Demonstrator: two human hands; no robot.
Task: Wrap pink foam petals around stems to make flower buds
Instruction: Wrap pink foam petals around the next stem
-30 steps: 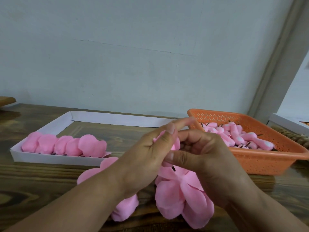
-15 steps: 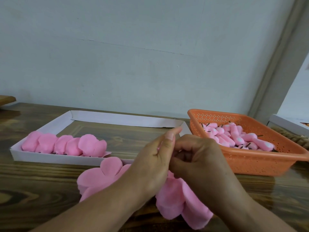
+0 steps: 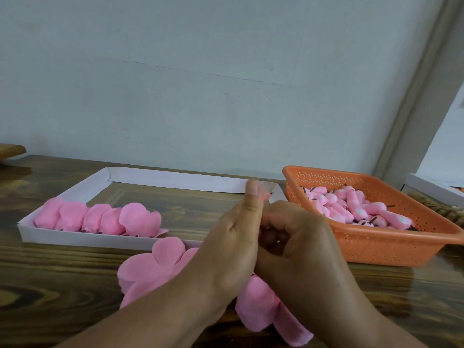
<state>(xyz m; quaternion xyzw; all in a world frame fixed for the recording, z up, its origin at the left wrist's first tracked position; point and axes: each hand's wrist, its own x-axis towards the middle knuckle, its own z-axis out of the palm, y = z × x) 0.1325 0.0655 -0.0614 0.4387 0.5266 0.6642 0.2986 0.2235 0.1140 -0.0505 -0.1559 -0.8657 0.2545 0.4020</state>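
Note:
My left hand (image 3: 231, 244) and my right hand (image 3: 298, 244) are pressed together over the table, fingers curled round a pink foam bud that is almost wholly hidden; only a pink tip (image 3: 263, 195) shows beside my raised left thumb. Loose pink foam petals (image 3: 155, 267) lie spread under my left wrist, and more petals (image 3: 261, 305) hang below both hands. A row of finished pink buds (image 3: 100, 221) lies in the white tray (image 3: 75, 238) on the left. The stem in my grip is hidden.
An orange perforated basket (image 3: 371, 244) with several pink pieces on dark stems stands at the right. The wooden table (image 3: 50, 285) runs to a pale wall behind. A white box edge (image 3: 431, 187) shows at the far right.
Both hands have closed tighter together and sunk slightly. The petals below my right hand have folded up; the petals at left now lie spread out from under my left wrist.

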